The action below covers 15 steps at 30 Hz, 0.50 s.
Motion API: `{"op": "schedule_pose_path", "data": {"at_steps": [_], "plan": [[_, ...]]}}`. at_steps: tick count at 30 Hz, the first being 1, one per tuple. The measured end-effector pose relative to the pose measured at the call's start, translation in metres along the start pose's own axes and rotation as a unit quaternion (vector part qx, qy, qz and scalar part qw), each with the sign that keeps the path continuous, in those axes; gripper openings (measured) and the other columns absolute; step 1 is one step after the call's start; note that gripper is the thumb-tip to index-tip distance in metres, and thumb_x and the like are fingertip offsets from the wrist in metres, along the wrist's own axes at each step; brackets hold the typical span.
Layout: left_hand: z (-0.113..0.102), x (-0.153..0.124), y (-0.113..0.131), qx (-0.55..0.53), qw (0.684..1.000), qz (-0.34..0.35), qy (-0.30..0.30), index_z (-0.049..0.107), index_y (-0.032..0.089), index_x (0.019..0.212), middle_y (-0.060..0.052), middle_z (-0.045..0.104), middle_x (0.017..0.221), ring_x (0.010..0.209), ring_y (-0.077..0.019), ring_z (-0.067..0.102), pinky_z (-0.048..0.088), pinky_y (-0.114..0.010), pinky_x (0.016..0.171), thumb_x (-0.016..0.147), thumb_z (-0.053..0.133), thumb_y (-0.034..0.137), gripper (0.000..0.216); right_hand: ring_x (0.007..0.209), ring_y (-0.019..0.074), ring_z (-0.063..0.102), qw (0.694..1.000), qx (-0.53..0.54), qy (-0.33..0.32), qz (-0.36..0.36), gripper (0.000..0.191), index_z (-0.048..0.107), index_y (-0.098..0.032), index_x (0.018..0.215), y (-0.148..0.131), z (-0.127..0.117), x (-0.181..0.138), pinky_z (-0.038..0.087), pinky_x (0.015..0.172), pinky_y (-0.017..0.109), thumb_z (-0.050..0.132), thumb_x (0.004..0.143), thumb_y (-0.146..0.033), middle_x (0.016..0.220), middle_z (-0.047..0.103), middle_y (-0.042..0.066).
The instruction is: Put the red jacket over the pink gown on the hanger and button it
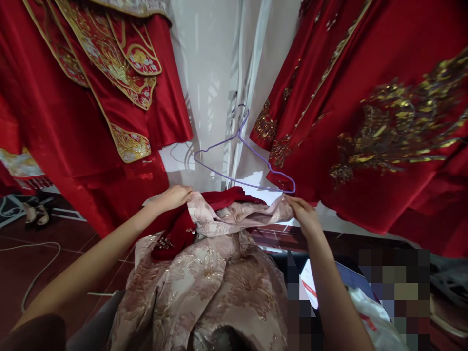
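A pink brocade garment [204, 278] with a raised floral pattern hangs down in front of me. My left hand [179, 196] pinches the left end of its upper band, and my right hand [302, 210] pinches the right end, so the band is spread between them. Behind and to the left of the band lies a dark red garment [166, 246] with small beaded ornaments; part of it is hidden by the brocade. Just beyond my hands hangs a purple wire hanger [219, 171] with nothing on it.
Large red embroidered gowns hang at the left [127, 112] and right [358, 112]. White curtain-like fabric [204, 63] is between them. Black shoes [42, 217] and a white cable [42, 278] are on the left floor. A plastic bag [373, 312] lies at lower right.
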<state>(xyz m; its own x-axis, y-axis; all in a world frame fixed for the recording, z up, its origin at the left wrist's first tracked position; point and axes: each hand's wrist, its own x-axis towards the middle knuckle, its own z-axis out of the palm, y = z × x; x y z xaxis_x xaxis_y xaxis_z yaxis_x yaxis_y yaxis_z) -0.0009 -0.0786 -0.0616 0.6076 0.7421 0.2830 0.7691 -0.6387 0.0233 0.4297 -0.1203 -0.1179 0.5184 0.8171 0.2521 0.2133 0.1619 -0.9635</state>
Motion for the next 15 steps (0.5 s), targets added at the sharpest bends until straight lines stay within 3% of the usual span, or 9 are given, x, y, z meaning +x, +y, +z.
{"op": "schedule_pose_path", "data": {"at_steps": [4,8,12,15], "plan": [[-0.003,0.035,0.032,-0.044,0.988,0.103,0.107,0.062,0.017,0.088,-0.009,0.057,0.096,0.094,-0.0194,0.056,0.045,-0.035,0.089,0.094,0.035,0.036,0.034,0.059,0.0146,0.059,0.997,-0.038,-0.038,-0.058,0.033,0.067,-0.021,0.076,-0.003,0.001,-0.011,0.046,0.051,0.023,0.066,0.066,-0.052,0.062,0.065,0.000],[-0.001,0.074,0.053,-0.086,0.973,0.136,0.165,0.062,0.015,0.089,-0.011,0.054,0.117,0.108,-0.0204,0.051,0.040,-0.039,0.098,0.094,0.035,0.034,0.033,0.065,0.0163,0.059,0.993,-0.031,-0.077,-0.086,0.032,0.066,-0.022,0.079,-0.016,0.003,-0.014,0.048,0.056,0.026,0.065,0.069,-0.052,0.072,0.066,0.001],[0.013,0.089,0.064,-0.095,0.976,0.141,0.135,0.062,0.015,0.086,-0.008,0.062,0.097,0.094,-0.0180,0.056,0.038,-0.041,0.096,0.095,0.031,0.032,0.036,0.071,0.0168,0.060,0.990,-0.018,-0.114,-0.084,0.032,0.066,-0.021,0.085,-0.028,0.004,-0.019,0.048,0.061,0.027,0.064,0.072,-0.050,0.077,0.066,0.002],[0.016,0.083,0.069,-0.061,0.980,0.141,0.130,0.061,0.014,0.083,-0.008,0.059,0.085,0.084,-0.0181,0.054,0.040,-0.038,0.088,0.096,0.030,0.034,0.039,0.070,0.0169,0.060,0.994,0.018,-0.068,-0.086,0.031,0.065,-0.022,0.087,-0.033,0.003,-0.021,0.048,0.062,0.027,0.065,0.072,-0.049,0.077,0.066,0.002]]}}
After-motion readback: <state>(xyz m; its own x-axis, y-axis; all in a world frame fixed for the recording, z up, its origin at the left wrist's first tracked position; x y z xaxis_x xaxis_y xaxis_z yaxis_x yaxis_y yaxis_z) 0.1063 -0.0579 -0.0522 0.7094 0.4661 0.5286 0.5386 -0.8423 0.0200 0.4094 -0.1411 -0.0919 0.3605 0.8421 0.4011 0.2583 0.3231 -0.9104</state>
